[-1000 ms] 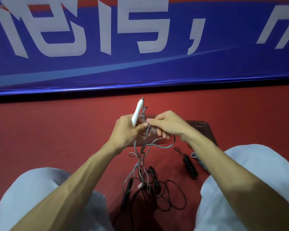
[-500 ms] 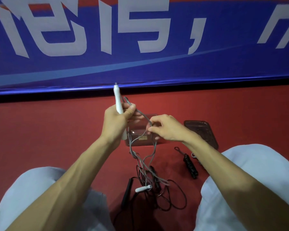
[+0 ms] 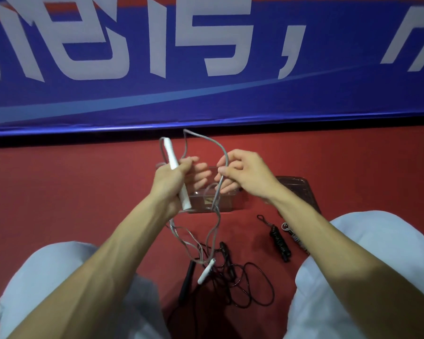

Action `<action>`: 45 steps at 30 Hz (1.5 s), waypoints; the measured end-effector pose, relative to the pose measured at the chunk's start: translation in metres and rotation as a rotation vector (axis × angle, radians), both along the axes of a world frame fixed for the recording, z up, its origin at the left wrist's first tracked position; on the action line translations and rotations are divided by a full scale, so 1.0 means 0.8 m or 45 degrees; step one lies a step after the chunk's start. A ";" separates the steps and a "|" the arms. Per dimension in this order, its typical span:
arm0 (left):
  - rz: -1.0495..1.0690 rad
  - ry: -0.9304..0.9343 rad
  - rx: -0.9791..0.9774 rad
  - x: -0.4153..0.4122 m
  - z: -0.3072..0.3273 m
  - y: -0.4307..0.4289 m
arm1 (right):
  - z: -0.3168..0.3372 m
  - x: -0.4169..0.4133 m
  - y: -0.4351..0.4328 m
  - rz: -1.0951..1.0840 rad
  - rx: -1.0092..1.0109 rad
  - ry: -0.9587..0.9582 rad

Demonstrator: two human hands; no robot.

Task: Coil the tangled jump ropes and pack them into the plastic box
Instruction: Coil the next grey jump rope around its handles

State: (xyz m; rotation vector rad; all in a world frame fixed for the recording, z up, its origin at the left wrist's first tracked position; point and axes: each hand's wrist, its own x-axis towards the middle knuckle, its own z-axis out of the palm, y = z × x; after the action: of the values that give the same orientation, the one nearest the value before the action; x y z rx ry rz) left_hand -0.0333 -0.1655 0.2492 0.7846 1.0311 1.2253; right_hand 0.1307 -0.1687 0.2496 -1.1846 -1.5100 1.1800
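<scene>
A red floor [image 3: 71, 204] is stretching out in front of the seated person, and a blue banner [image 3: 206, 101] with large white characters is running along the wall behind it. The left hand [image 3: 169, 182] is gripping a white handle [image 3: 175, 172] almost upright, thumb and palm wrapped round it. The right hand [image 3: 245, 174] is pinching the grey jump rope [image 3: 206, 138] between thumb and forefinger, so that a loop is arching up between the two hands. From there the grey rope is hanging down to its second white handle [image 3: 206, 270], which is lying on the floor between the knees, tangled with a loose black jump rope [image 3: 255, 285]. The clear plastic box [image 3: 230, 204] is sitting on the floor just behind the hands, with its lid [image 3: 301, 189] lying to its right. A black bundled rope [image 3: 278, 243] is lying near the right forearm.
</scene>
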 end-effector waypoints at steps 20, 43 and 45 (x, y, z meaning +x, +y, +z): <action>-0.204 0.386 0.305 0.020 -0.005 -0.017 | 0.000 0.026 0.012 -0.287 -0.201 0.136; 0.219 -0.396 0.383 -0.033 0.036 0.002 | -0.044 0.035 0.012 -0.096 -0.239 -1.129; 0.175 -0.299 0.352 -0.029 0.035 0.000 | -0.035 0.037 0.017 -0.044 -0.171 -1.234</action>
State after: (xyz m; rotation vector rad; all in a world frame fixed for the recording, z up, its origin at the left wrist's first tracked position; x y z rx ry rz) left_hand -0.0568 -0.1652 0.2769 0.7672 0.7417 1.5611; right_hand 0.1601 -0.1553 0.2217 -2.0309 -2.0867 0.6851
